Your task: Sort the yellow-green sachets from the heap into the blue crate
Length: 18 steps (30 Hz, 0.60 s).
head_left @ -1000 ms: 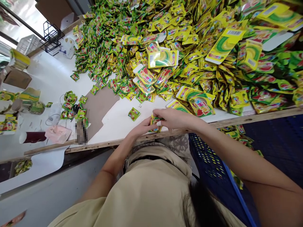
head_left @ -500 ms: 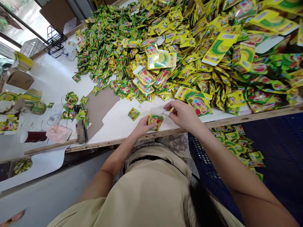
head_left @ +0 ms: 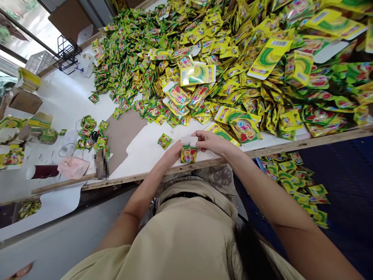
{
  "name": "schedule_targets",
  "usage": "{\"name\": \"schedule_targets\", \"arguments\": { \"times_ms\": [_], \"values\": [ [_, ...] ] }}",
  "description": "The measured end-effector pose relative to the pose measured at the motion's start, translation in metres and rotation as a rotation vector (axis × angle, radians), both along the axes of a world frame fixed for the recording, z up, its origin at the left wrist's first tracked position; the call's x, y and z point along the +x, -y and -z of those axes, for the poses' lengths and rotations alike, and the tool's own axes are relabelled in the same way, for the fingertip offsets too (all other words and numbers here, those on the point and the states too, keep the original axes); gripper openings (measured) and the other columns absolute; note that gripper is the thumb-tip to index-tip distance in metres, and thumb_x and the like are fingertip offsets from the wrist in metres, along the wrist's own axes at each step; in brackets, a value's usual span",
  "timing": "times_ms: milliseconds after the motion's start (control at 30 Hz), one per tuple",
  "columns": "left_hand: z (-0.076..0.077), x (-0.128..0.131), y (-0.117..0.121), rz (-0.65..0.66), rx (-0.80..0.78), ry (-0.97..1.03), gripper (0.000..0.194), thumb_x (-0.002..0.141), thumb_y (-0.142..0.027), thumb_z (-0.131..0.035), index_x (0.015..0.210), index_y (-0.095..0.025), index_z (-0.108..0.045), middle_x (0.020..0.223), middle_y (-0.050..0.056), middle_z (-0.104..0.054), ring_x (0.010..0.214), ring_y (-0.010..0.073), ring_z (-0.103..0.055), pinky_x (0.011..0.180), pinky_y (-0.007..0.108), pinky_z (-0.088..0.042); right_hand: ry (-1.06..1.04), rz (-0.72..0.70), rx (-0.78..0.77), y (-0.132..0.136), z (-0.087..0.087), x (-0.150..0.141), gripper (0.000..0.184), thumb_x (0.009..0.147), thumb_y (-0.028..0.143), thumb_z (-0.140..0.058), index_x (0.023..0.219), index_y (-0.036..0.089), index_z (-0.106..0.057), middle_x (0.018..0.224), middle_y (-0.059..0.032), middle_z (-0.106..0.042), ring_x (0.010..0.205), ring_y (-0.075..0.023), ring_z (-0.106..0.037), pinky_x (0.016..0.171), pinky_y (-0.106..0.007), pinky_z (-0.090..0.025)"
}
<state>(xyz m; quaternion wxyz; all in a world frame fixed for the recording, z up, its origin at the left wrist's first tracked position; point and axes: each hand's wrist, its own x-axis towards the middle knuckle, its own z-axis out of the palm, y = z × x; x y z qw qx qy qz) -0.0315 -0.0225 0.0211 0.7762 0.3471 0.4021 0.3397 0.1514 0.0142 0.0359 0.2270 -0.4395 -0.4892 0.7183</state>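
Observation:
Close to the table's front edge, my left hand [head_left: 172,153] and my right hand [head_left: 210,141] hold a small green and yellow candy packet [head_left: 189,154] between them. A white flap [head_left: 189,141] stands at the packet's top, with the fingers of both hands closed at its two ends. Just left of them a single green sachet [head_left: 164,140] lies on the white tabletop. A yellow printed card [head_left: 223,133] and a larger green packet [head_left: 245,127] lie beyond and beside my right hand.
A big heap of green and yellow sachets [head_left: 186,58] covers the back and right of the table. Brown cardboard [head_left: 125,130] lies at left, with black scissors [head_left: 94,135] among sachets. Below right, a blue crate [head_left: 346,182] holds several packets.
My right hand has moved left and closed on the flap's right end. The packet now faces me more squarely. A yellow card shows beyond my right hand, where the hand was before.

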Motion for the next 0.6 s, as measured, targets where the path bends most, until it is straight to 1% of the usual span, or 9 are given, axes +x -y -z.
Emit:
{"name": "schedule_targets", "arguments": {
  "times_ms": [67, 133, 200, 267, 300, 367, 467, 533, 600],
  "values": [
    [-0.001, -0.007, -0.007, 0.028, -0.076, 0.014, 0.055, 0.067, -0.05, -0.071, 0.109, -0.016, -0.06, 0.104, 0.008, -0.068, 0.1, 0.0242, -0.061, 0.085, 0.034, -0.046, -0.018, -0.045, -0.025, -0.004, -0.001, -0.004, 0.025, 0.058, 0.023, -0.066, 0.08, 0.019, -0.054, 0.057, 0.007, -0.046, 0.047, -0.0066, -0.041, 0.042, -0.019, -0.034],
    [-0.003, -0.015, -0.016, 0.062, -0.162, -0.003, 0.049, 0.059, -0.038, -0.078, 0.099, -0.014, -0.063, 0.092, 0.007, -0.069, 0.09, 0.0226, -0.062, 0.081, 0.033, -0.046, -0.049, -0.057, -0.016, -0.005, 0.0, -0.009, 0.026, 0.058, 0.026, -0.068, 0.079, 0.019, -0.054, 0.058, 0.0066, -0.047, 0.049, -0.0071, -0.041, 0.044, -0.02, -0.035],
    [-0.005, -0.021, -0.022, 0.065, -0.227, -0.021, 0.043, 0.052, -0.028, -0.082, 0.089, -0.014, -0.064, 0.083, 0.005, -0.068, 0.08, 0.0186, -0.062, 0.077, 0.031, -0.046, -0.08, -0.02, 0.051, -0.004, 0.003, -0.013, 0.028, 0.059, 0.031, -0.07, 0.078, 0.018, -0.054, 0.061, 0.0059, -0.048, 0.052, -0.0077, -0.042, 0.046, -0.021, -0.036],
    [-0.007, -0.024, -0.025, 0.022, -0.22, -0.057, 0.038, 0.05, -0.024, -0.082, 0.082, -0.014, -0.064, 0.078, 0.002, -0.066, 0.073, 0.014, -0.061, 0.075, 0.029, -0.047, -0.068, 0.048, 0.179, -0.003, 0.008, -0.014, 0.028, 0.062, 0.035, -0.07, 0.077, 0.017, -0.055, 0.062, 0.0053, -0.049, 0.052, -0.0078, -0.041, 0.048, -0.021, -0.034],
    [-0.009, -0.024, -0.023, -0.013, -0.176, -0.094, 0.036, 0.052, -0.025, -0.082, 0.08, -0.014, -0.063, 0.076, 0.001, -0.065, 0.071, 0.0125, -0.06, 0.075, 0.028, -0.047, -0.037, 0.077, 0.255, -0.002, 0.01, -0.013, 0.026, 0.065, 0.037, -0.069, 0.077, 0.017, -0.056, 0.061, 0.0052, -0.049, 0.052, -0.0079, -0.04, 0.048, -0.021, -0.033],
    [-0.01, -0.023, -0.017, -0.1, -0.002, -0.233, 0.03, 0.06, -0.032, -0.079, 0.078, -0.015, -0.063, 0.075, 0.001, -0.065, 0.071, 0.0118, -0.06, 0.075, 0.029, -0.048, 0.049, 0.099, 0.401, -0.002, 0.013, -0.009, 0.022, 0.071, 0.037, -0.066, 0.076, 0.017, -0.059, 0.06, 0.0042, -0.05, 0.054, -0.0092, -0.042, 0.05, -0.022, -0.033],
    [-0.01, -0.019, -0.001, -0.228, 0.385, -0.524, 0.023, 0.074, -0.038, -0.069, 0.084, -0.017, -0.068, 0.085, 0.004, -0.07, 0.082, 0.0157, -0.063, 0.081, 0.033, -0.049, 0.131, 0.045, 0.563, -0.001, 0.011, 0.001, 0.016, 0.078, 0.033, -0.06, 0.078, 0.017, -0.065, 0.067, -0.001, -0.06, 0.064, -0.0137, -0.053, 0.059, -0.025, -0.04],
    [-0.009, -0.018, 0.009, -0.248, 0.6, -0.608, 0.021, 0.077, -0.036, -0.067, 0.088, -0.019, -0.07, 0.096, 0.007, -0.071, 0.093, 0.0186, -0.064, 0.09, 0.036, -0.048, 0.138, -0.019, 0.632, 0.002, 0.008, 0.008, 0.015, 0.079, 0.03, -0.058, 0.082, 0.018, -0.067, 0.078, -0.0046, -0.066, 0.073, -0.0164, -0.058, 0.067, -0.027, -0.044],
    [-0.009, -0.018, 0.015, -0.228, 0.71, -0.602, 0.019, 0.077, -0.035, -0.068, 0.089, -0.02, -0.071, 0.101, 0.008, -0.071, 0.1, 0.0201, -0.065, 0.095, 0.039, -0.047, 0.13, -0.071, 0.658, 0.006, 0.006, 0.012, 0.017, 0.08, 0.03, -0.058, 0.086, 0.018, -0.068, 0.085, -0.0063, -0.068, 0.078, -0.0176, -0.061, 0.072, -0.029, -0.046]
  ]
}}
